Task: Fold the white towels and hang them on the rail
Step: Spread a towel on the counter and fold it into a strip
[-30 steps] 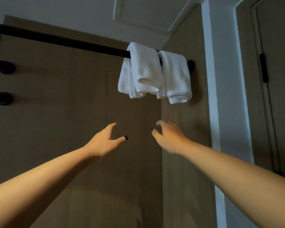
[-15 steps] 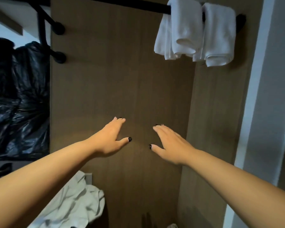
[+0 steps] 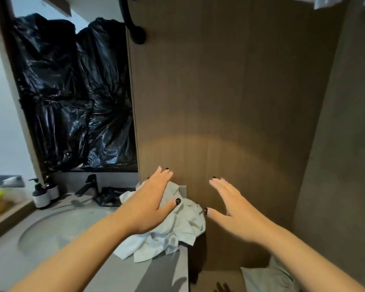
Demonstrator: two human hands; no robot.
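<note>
Both hands lowered, left hand [image 3: 148, 203] over crumpled white towel [image 3: 173, 232]

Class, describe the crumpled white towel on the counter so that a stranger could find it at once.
Start at the round grey sink basin set in the grey counter. At the counter's right end, against the brown wood-grain wall panel, lies a crumpled white towel. It alone there is soft, pale and unfolded.

the view has dropped from the rail to the table [image 3: 167, 270]. the hung towels [image 3: 325, 2] now show only as a strip at the top edge. both arms have come down: the left hand [image 3: 150, 204] now hovers flat above the crumpled towel [image 3: 177, 232], and the right hand [image 3: 233, 207] is spread beside it. the sink [image 3: 57, 230] and soap bottles [image 3: 43, 193] have come into view.
</note>
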